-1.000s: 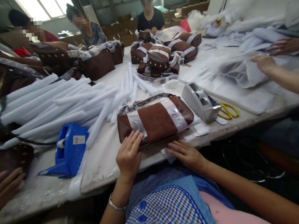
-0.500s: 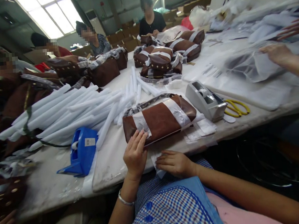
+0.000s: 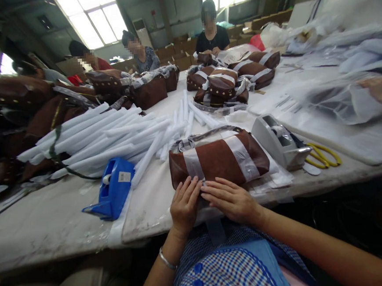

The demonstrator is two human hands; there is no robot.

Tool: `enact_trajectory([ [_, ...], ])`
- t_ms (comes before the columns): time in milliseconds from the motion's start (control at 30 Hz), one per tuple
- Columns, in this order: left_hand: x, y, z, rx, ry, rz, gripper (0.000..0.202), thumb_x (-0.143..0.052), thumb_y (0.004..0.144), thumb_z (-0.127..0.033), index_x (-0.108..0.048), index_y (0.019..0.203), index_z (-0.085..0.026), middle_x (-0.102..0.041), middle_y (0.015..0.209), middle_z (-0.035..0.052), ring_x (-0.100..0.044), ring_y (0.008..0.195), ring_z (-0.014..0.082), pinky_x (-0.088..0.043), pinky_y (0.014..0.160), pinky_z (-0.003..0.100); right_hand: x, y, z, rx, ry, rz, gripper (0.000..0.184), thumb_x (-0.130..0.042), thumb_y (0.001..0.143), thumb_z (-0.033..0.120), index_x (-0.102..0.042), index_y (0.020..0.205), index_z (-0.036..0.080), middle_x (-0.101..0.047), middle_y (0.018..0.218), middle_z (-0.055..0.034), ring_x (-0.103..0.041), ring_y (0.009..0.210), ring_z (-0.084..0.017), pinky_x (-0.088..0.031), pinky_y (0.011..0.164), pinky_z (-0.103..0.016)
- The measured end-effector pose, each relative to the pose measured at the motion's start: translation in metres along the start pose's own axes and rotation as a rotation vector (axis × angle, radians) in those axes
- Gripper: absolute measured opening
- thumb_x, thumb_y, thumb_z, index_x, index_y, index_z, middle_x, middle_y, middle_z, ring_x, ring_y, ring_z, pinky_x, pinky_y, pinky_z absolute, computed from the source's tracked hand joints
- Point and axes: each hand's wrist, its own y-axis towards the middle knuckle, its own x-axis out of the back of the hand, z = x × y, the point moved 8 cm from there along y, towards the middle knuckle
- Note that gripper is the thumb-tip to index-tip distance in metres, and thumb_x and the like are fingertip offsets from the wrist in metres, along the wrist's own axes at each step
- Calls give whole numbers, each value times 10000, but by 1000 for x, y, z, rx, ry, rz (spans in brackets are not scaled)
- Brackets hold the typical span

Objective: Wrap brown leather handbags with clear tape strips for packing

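A brown handbag [image 3: 215, 158] lies on its side at the table's front edge, two pale wrapping strips around its body. Its strap [image 3: 210, 134], covered in wrapping, runs along the far side. My left hand [image 3: 185, 205] rests with stretched fingers on the bag's lower left front, its fingertips at the end of the left strip [image 3: 193, 162]. Beside it, my right hand [image 3: 233, 201] lies with straight fingers against the bag's front edge, fingertips almost meeting the left hand's. Both palms face down, so what is under the fingers is hidden.
Left stands a blue tape dispenser [image 3: 115, 188]; right, a grey tape dispenser [image 3: 278, 142] and yellow-handled scissors [image 3: 324, 154]. White paper rolls [image 3: 104, 138] lie behind. More wrapped bags [image 3: 222, 83] are piled farther back. A co-worker's hand [image 3: 380, 90] holds clear plastic at right.
My right hand has risen from below the table edge to the bag's front, next to my left hand. The view has shifted, and the left strip now reaches the bag's edge.
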Motion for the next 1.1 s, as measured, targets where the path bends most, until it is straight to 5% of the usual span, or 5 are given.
enact_trajectory([
  [333,3,-11,7,-131,-102,85,442,-565,950,-104,-537,1385,-174,-625,1376,86,-507,1365,227,-447,1141,445,-25,-11,-23,46,-6,64,408,-479,1002,81,-529,1400,161,-633,1360,-94,-491,1367,-199,-463,1134,-441],
  [467,6,-12,10,-157,-128,106,451,-559,951,-96,-536,1391,-194,-625,1378,68,-496,1374,225,-450,1141,446,-18,-17,-14,47,1,93,421,-436,1003,63,-522,1405,152,-612,1387,-93,-460,1392,-206,-428,1160,-461],
  [700,5,-10,9,-119,-143,87,460,-528,955,-78,-539,1393,-217,-635,1366,61,-498,1372,218,-441,1149,446,-29,-70,16,65,-47,291,491,-451,976,57,-484,1448,186,-541,1462,-104,-369,1449,-241,-441,1135,-495],
  [867,5,-10,9,-97,-150,96,473,-521,960,-91,-519,1413,-225,-627,1377,60,-482,1386,216,-423,1163,448,-38,-60,23,43,-42,187,425,-472,976,69,-560,1374,189,-634,1362,-98,-480,1379,-217,-408,1155,-489],
  [1100,7,-11,8,-84,-100,58,441,-506,970,-100,-550,1387,-240,-681,1282,70,-568,1303,208,-446,1146,444,-26,-29,35,98,130,19,179,-530,990,135,-677,1090,156,-772,1035,-56,-705,1010,-156,-501,1062,-413],
])
